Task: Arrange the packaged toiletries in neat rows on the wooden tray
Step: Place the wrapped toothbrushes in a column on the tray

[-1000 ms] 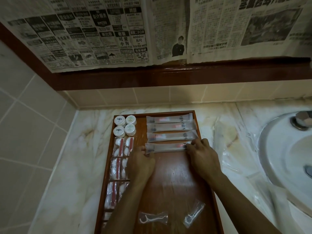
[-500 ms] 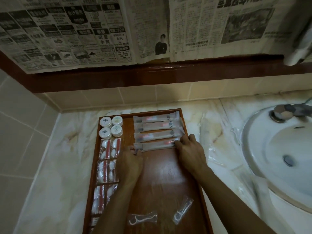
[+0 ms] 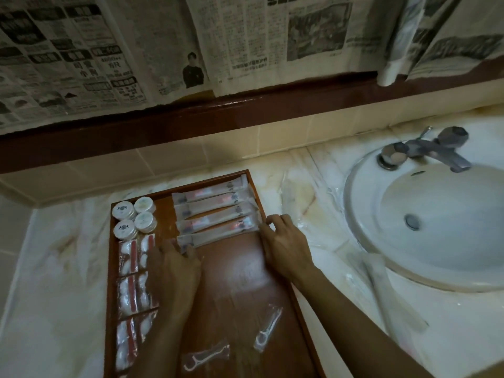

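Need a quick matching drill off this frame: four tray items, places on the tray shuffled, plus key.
Things
1. round white tubs
2. long toothbrush packets
3. floss pick packets
4. cotton swab packets

Places on the wooden tray
A. near end, lying loose and askew
B. far left corner, in a two-by-two block
C. down the left edge, in a column
D. far right part, stacked in parallel rows

Pairs: 1-B, 2-D, 3-A, 4-C
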